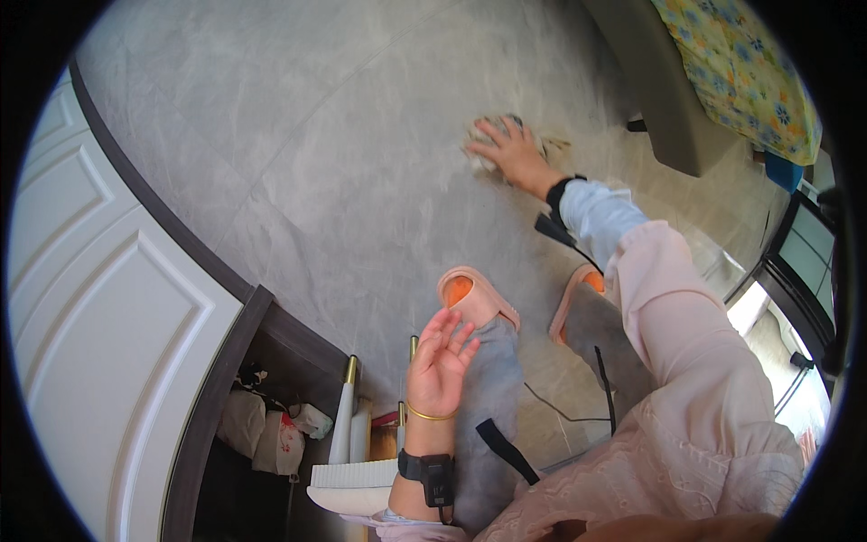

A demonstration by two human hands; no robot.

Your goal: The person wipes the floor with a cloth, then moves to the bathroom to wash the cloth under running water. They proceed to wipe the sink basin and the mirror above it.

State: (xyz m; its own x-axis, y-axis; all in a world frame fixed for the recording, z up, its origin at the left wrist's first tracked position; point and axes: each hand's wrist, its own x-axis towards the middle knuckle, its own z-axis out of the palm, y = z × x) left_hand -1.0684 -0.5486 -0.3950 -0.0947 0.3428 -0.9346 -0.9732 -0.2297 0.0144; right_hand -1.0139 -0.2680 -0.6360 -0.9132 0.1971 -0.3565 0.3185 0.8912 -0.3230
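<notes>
Out over the grey floor, my right hand [522, 161] is pressed down on a crumpled, pale cloth [483, 163], its fingers spread and curled over it. Motion smears both, and the hand covers most of the cloth. Lower down, my left hand [437, 366] hangs in the air with its palm up and its fingers loosely apart, holding nothing. It is nearest to my left slipper [479, 294], a pink one. A gold bangle and a black strap with a small dark box sit on the left wrist; another black strap circles the right one.
White panelled cabinet doors [135, 316] line the left, beside a dark open compartment with plastic bags [271, 434]. A white stool [352, 477] with pale, gold-tipped legs stands near my left forearm. A grey-brown furniture base [668, 99] with flowered fabric [741, 72] is at upper right.
</notes>
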